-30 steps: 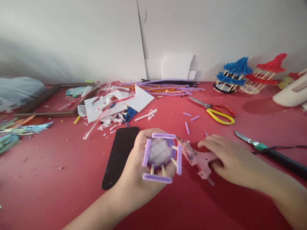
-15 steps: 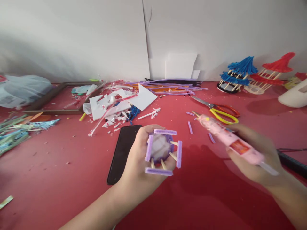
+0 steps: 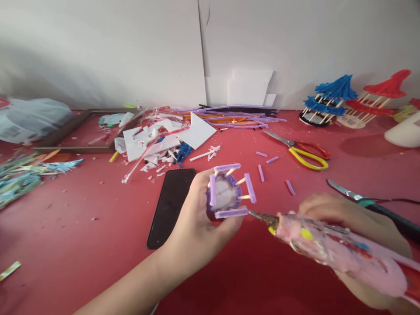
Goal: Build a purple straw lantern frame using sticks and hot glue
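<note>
My left hand (image 3: 200,214) is closed round a small craft model (image 3: 226,194), a round purple-rimmed base with short wooden sticks. Purple pipe-cleaner pieces cap the sticks on its four sides. In my right hand (image 3: 357,236) is a pink hot glue gun (image 3: 341,251), its metal tip at the right end of the nearest purple piece; whether they touch I cannot tell. Several cut purple pipe-cleaner pieces (image 3: 261,173) lie on the red table beyond. Under and beside my left wrist rests a black phone (image 3: 170,205).
Yellow-and-red-handled scissors (image 3: 305,153) lie behind the glue gun, a black-handled cutting tool (image 3: 367,203) at right. Blue (image 3: 328,103) and red (image 3: 377,98) stick models stand at back right. Paper scraps (image 3: 164,142), long pipe cleaners (image 3: 236,118) and a dark frame (image 3: 75,146) lie toward the back.
The glue gun has come left and nearer, its tip now at the model's near purple piece. My left hand has tilted the model and raised it slightly. The black-handled tool shows more.
</note>
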